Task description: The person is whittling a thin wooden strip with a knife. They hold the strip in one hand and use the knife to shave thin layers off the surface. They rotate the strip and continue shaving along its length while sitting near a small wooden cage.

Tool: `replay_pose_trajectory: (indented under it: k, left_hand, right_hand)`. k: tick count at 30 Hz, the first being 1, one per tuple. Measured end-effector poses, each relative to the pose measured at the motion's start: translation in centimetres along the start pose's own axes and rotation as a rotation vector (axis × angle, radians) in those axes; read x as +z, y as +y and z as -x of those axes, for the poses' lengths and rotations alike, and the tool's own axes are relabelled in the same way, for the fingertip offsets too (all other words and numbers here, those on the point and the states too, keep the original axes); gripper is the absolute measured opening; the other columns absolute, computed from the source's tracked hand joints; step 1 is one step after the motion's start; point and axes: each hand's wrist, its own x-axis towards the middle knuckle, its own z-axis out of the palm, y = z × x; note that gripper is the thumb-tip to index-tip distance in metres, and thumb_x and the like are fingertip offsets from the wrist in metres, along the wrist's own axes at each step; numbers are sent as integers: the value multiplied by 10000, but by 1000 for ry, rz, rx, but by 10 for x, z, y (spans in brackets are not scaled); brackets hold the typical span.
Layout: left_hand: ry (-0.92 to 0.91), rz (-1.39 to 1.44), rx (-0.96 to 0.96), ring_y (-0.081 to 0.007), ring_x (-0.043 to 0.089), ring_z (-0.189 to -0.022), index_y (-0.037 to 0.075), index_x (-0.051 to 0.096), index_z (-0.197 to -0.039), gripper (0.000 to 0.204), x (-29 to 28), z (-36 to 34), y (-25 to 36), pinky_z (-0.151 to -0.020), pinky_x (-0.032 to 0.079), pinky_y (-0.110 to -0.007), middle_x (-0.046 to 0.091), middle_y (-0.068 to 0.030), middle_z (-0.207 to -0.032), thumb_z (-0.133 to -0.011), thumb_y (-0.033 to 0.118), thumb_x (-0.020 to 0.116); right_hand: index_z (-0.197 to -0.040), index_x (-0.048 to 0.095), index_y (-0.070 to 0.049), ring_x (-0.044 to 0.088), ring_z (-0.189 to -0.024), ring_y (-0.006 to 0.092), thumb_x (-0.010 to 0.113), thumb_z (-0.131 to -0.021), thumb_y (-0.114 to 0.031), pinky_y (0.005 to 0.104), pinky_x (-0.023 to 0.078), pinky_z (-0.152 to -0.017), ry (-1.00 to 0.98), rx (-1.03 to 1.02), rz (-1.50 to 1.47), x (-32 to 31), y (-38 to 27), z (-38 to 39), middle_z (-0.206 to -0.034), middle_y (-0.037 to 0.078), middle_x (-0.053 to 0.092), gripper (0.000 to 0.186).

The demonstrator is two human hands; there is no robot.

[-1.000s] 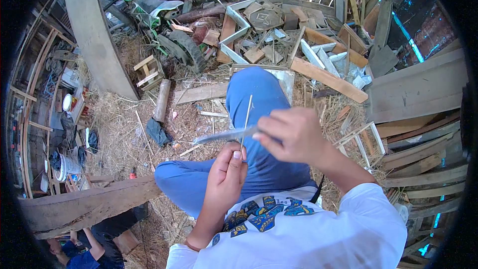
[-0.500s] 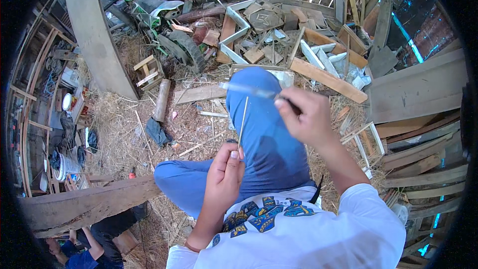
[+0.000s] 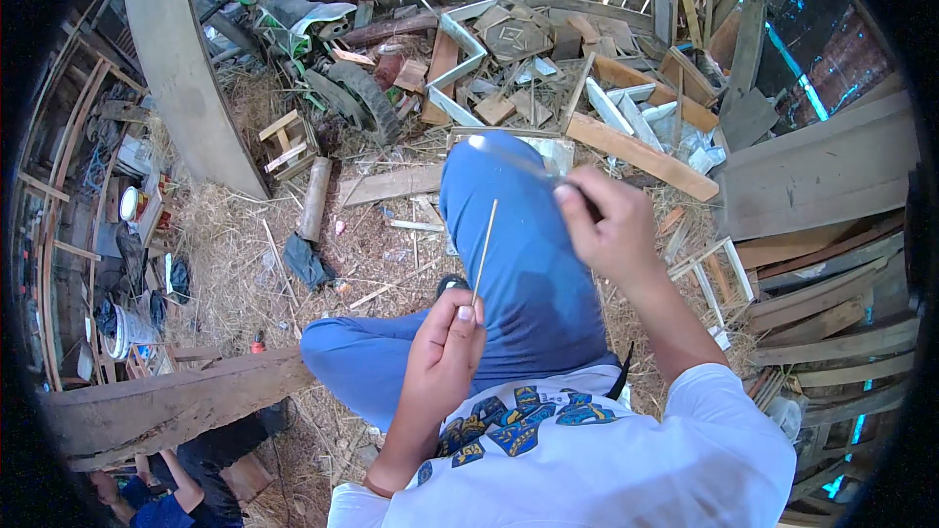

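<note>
My left hand [image 3: 446, 340] is closed round the lower end of a thin wooden stick [image 3: 486, 246], which points up and away over my blue-trousered knee. In my right hand [image 3: 616, 225] is a knife [image 3: 514, 156], gripped by its dark handle. Its blade is blurred by motion and reaches left above the knee, beyond the tip of the stick. Blade and stick look apart. Part of the knife's handle is hidden by my fingers.
A thick wooden beam [image 3: 176, 406] runs in at lower left, with another person [image 3: 161, 499] below it. Scrap boards and frames [image 3: 641, 154] lie ahead, near a wheel [image 3: 372, 103]. Stacked planks [image 3: 831, 313] line the right. Straw and shavings [image 3: 235, 264] cover the ground.
The knife has swung, its blade now slanting up and left instead of lying nearly level. My right hand has shifted slightly right; the stick leans a little more to the right.
</note>
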Motion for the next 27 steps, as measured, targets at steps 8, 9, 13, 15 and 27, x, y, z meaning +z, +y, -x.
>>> replay_pose_trajectory:
  k: [8,9,13,15,27]
  left_hand:
    - [35,186,-172,-11,271,-509,85,518,-1020,218,0,-6,3,-449,208,-222,385,70,-673,-1147,234,424]
    - [36,185,-171,-11,271,-509,85,518,-1020,218,0,-7,4,-449,208,-222,385,70,-673,-1147,234,424]
    - [14,130,-139,-15,269,-501,84,536,-1027,220,1,-6,6,-443,204,-225,389,71,-662,-1147,226,419]
    - [5,127,-143,-16,271,-499,83,542,-1033,219,1,-5,6,-442,205,-226,389,72,-657,-1147,224,420]
    - [-11,151,-84,-15,284,-524,81,516,-1093,179,4,-5,7,-450,205,-224,394,63,-660,-1151,201,396]
  right_hand:
    - [-925,684,-86,675,-616,279,726,-945,-242,395,496,-532,-195,-142,-103,-2,-26,11,-759,91,680,163]
    - [-925,684,-86,675,-616,279,726,-945,-242,395,496,-532,-194,-143,-104,-1,-27,11,-759,91,680,163]
    - [-932,682,-84,681,-638,303,721,-954,-254,410,502,-543,-162,-82,-160,0,-28,11,-769,102,684,175]
    - [-932,683,-84,684,-647,312,719,-956,-257,415,505,-547,-159,-86,-149,1,-28,12,-774,107,686,178]
    - [-975,706,-19,698,-687,287,743,-939,-171,364,529,-602,-199,-96,-125,3,-26,12,-839,128,712,160]
